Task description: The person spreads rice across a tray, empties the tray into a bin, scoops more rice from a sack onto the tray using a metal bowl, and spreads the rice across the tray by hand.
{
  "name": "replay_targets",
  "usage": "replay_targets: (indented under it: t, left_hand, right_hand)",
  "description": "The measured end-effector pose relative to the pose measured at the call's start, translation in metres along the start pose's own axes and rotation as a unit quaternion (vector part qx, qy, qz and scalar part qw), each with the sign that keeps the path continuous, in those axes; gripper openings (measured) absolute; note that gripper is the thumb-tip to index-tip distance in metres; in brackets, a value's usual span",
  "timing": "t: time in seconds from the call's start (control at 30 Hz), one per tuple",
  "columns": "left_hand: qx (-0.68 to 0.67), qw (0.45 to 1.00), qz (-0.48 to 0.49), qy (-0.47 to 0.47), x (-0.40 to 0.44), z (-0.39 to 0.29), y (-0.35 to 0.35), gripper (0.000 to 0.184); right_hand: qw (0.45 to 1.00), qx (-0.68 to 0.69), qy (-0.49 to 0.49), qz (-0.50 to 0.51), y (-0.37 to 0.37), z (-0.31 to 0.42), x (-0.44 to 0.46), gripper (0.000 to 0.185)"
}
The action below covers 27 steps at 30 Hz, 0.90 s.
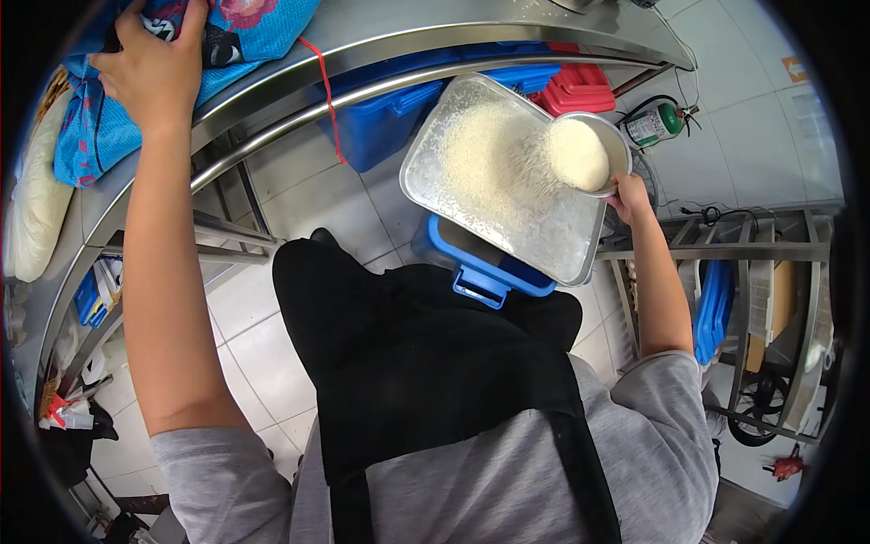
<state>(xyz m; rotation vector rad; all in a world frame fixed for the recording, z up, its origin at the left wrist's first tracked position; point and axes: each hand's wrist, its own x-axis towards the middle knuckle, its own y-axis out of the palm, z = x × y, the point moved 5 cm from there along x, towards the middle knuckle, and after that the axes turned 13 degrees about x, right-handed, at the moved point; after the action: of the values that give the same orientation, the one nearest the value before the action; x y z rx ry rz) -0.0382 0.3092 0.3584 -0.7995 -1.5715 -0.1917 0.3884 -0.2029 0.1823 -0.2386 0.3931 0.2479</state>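
Note:
My right hand (628, 198) is closed around the rim of a round metal bowl (620, 150). The bowl is tipped over a large metal tray (571, 245), with a mound of white grains that look like rice (578, 156) in it. Loose grains (489, 159) lie spread over much of the tray. The tray rests across a blue plastic bin (439, 238) in front of my knees. At the upper left, my left hand (159, 68) lies with fingers spread on a blue patterned woven bag (100, 136) on the steel table. Some of its fingertips are cut off by the view's edge.
The steel table (390, 27) curves along the top, with a lower rail (272, 131). Blue lidded bins (381, 122) and a red box (577, 89) stand beneath. A green fire extinguisher (654, 123) and a metal rack (770, 249) are at right. A red cord (328, 95) hangs down.

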Motion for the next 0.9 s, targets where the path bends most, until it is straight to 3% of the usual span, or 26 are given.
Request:
replay_targets:
  t: [0.07, 0.2, 0.33, 0.47, 0.57, 0.63, 0.73, 0.9]
  left_hand:
    - [0.007, 1.000, 0.001, -0.005, 0.000, 0.000, -0.001, 0.077]
    - [0.009, 0.999, 0.024, -0.025, 0.001, 0.002, 0.000, 0.077]
    - [0.003, 1.000, 0.015, -0.027, 0.001, -0.002, -0.003, 0.077]
    - [-0.017, 0.999, 0.003, -0.034, 0.001, -0.010, -0.008, 0.078]
    - [-0.010, 0.999, 0.006, -0.030, 0.000, -0.007, -0.009, 0.078]
    - [-0.013, 1.000, 0.008, -0.024, 0.001, -0.006, -0.005, 0.077]
    - [0.012, 1.000, 0.001, -0.013, 0.000, -0.001, 0.000, 0.078]
    - [0.003, 1.000, 0.005, -0.007, 0.002, 0.002, 0.001, 0.079]
  right_hand:
    - [0.996, -0.089, -0.012, 0.018, -0.004, 0.005, -0.008, 0.026]
    - [0.999, -0.018, -0.005, -0.027, -0.031, -0.004, 0.002, 0.013]
    - [0.999, -0.054, -0.004, -0.002, -0.040, -0.001, -0.010, 0.012]
    - [0.997, -0.029, -0.033, -0.056, -0.059, 0.000, -0.013, 0.020]
    - [0.998, -0.053, -0.010, -0.020, -0.065, -0.001, -0.016, 0.024]
    - [0.997, -0.071, 0.015, -0.025, -0.080, -0.007, -0.006, 0.018]
    - [0.996, -0.016, -0.029, -0.082, -0.090, -0.009, -0.004, 0.018]
    - [0.994, -0.101, 0.008, -0.037, -0.086, 0.000, -0.017, 0.017]
